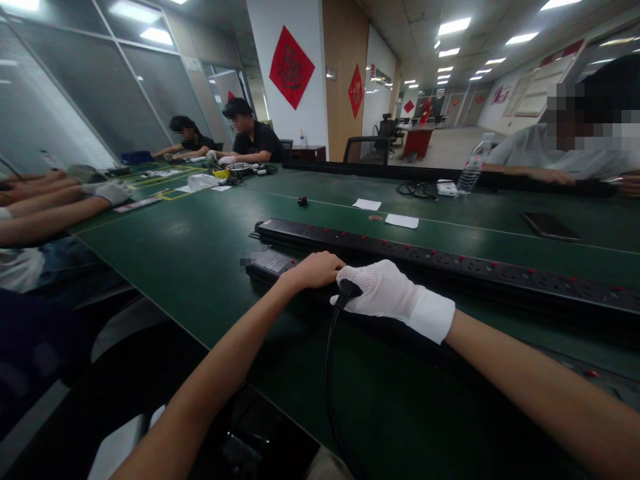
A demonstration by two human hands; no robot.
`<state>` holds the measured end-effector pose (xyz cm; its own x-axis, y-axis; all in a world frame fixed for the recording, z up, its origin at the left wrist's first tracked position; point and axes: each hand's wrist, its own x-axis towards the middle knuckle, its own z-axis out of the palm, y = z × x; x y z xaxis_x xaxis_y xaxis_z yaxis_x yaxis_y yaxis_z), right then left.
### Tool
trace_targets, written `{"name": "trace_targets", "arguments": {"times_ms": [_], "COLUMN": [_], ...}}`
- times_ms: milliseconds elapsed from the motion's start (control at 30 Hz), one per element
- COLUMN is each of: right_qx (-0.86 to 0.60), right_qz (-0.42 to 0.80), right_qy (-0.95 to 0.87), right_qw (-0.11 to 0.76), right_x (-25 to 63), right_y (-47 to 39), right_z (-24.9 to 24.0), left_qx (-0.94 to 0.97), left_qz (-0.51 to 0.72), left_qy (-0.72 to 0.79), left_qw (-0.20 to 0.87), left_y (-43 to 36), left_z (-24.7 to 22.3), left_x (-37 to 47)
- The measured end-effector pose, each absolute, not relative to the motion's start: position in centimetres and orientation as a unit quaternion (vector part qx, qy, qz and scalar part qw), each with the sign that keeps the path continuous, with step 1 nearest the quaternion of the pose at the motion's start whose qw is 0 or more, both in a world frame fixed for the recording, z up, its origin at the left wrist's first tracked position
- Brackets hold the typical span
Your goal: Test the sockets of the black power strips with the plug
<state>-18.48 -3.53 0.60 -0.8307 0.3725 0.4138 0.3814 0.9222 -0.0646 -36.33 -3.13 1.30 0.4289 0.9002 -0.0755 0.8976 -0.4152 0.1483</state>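
Observation:
My right hand (385,293), in a white dotted glove, grips a black plug (350,289) over the nearer black power strip (270,262). A thick black cable (329,373) hangs from the plug and runs down past the table edge. My bare left hand (320,269) rests on the same strip, just left of the glove, its fingers curled over the strip. Whether the plug sits in a socket is hidden by the glove. Behind lies a second long power strip (390,252) with a row of red switches or lights.
On the green table (200,227) are paper slips (402,221), a small black object (303,201), a phone (551,225), a bottle (473,167) and coiled cable (417,191). People sit at the left, far end and right.

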Motion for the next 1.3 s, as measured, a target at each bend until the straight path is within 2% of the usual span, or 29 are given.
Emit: {"name": "trace_targets", "arguments": {"times_ms": [367, 800, 1300], "right_qx": [-0.194, -0.201, -0.189], "right_qz": [0.007, -0.010, -0.014], "right_qy": [-0.959, -0.956, -0.959], "right_qw": [0.206, 0.211, 0.210], "right_x": [-18.49, -18.54, -18.46], "right_y": [-3.73, -3.52, -3.35], "right_z": [1.05, 0.64, 0.60], "left_qx": [0.849, 0.878, 0.861], "left_qz": [0.041, 0.138, 0.178], "left_qy": [0.522, 0.457, 0.475], "left_qw": [0.071, 0.038, 0.032], "left_y": [-2.87, -3.36, -3.04], "left_z": [0.81, 1.11, 0.66], "left_x": [-36.62, -36.13, -36.17]}}
